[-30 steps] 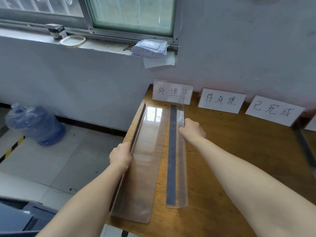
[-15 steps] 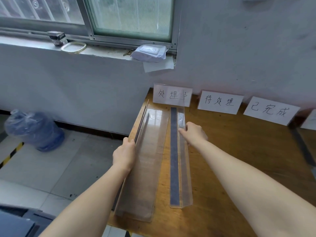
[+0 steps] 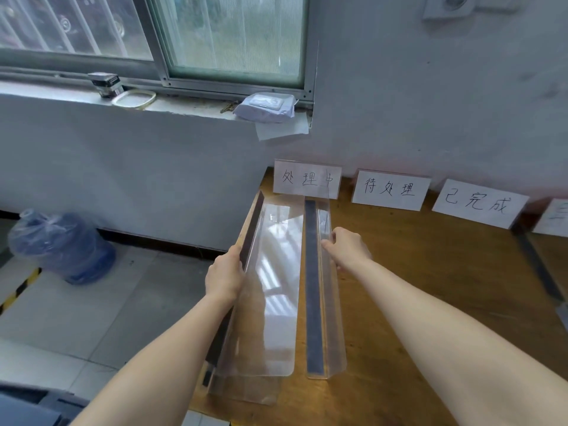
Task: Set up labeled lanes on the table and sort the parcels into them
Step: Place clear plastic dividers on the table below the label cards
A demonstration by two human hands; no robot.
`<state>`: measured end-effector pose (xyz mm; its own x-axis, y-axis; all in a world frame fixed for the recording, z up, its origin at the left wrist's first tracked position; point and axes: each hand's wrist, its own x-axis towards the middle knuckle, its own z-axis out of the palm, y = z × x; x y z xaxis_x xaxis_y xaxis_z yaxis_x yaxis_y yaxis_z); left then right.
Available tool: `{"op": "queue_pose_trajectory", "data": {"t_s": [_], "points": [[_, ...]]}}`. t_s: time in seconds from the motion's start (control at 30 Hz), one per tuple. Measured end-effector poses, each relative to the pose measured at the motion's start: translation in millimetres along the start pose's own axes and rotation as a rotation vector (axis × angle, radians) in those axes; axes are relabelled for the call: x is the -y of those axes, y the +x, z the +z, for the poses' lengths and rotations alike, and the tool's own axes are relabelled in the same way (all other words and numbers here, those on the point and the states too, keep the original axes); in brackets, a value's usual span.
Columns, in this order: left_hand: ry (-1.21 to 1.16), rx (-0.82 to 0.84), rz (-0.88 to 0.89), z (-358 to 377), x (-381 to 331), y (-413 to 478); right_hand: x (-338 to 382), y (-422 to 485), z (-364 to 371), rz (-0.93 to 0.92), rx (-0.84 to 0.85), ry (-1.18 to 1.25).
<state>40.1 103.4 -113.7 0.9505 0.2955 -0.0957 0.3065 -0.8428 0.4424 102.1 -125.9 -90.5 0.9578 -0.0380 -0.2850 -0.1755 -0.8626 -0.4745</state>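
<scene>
The step in hand looks like laying out the first lane at the left end of the desk [image 3: 430, 287]. The left hand [image 3: 226, 273] grips the raised, dark-edged outer wall of the left acrylic divider [image 3: 270, 302], its fingers curled round the wall and mostly hidden. The right hand [image 3: 349, 247] holds the upright clear wall of the right acrylic divider [image 3: 330, 302], fingers hooked over the top edge. Both L-shaped pieces lie lengthwise on the desk, just beside each other, far ends pointing at the first card. To do it well, I would keep the two dividers parallel, square to the wall, with the channel centred under its card. The near end of the left piece overhangs the desk edge, so it should slide inward. Clear plastic flexes and slips, so a low, even push suits it. The handwritten cards read 处理中 [image 3: 307, 179], 待处理 [image 3: 390, 190] and 已完成 [image 3: 479, 204]; a fourth card [image 3: 553, 218] is cut off. No parcels are in view.
</scene>
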Motion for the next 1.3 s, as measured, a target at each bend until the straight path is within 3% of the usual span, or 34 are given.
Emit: {"op": "queue_pose_trajectory", "data": {"t_s": [0.2, 0.57, 0.83, 0.97, 1.1, 1.3], "points": [[-0.29, 0.006, -0.059, 10.3, -12.1, -0.6, 0.0, -3.7, -3.4, -0.048, 0.003, 0.116], [-0.469, 0.158, -0.136, 47.7, -40.2, 5.4, -6.4, -1.5, -5.4, -0.075, 0.024, 0.226], [-0.434, 0.553, -0.112, 63.9, -46.9, 8.3, -11.7, -0.8, -3.9, -0.114, 0.081, 0.28], [-0.282, 0.366, 0.052, 63.2, -66.8, 6.6, -9.4, 1.5, -2.5, -0.138, 0.093, 0.272], [-0.588, 0.423, 0.094, 48.3, -96.4, 10.3, -6.8, 2.6, -2.9, -0.157, 0.093, 0.237], [-0.597, 0.445, 0.056, 45.9, -114.8, 19.2, -9.1, 2.7, -2.8, -0.153, 0.089, 0.289]]}}
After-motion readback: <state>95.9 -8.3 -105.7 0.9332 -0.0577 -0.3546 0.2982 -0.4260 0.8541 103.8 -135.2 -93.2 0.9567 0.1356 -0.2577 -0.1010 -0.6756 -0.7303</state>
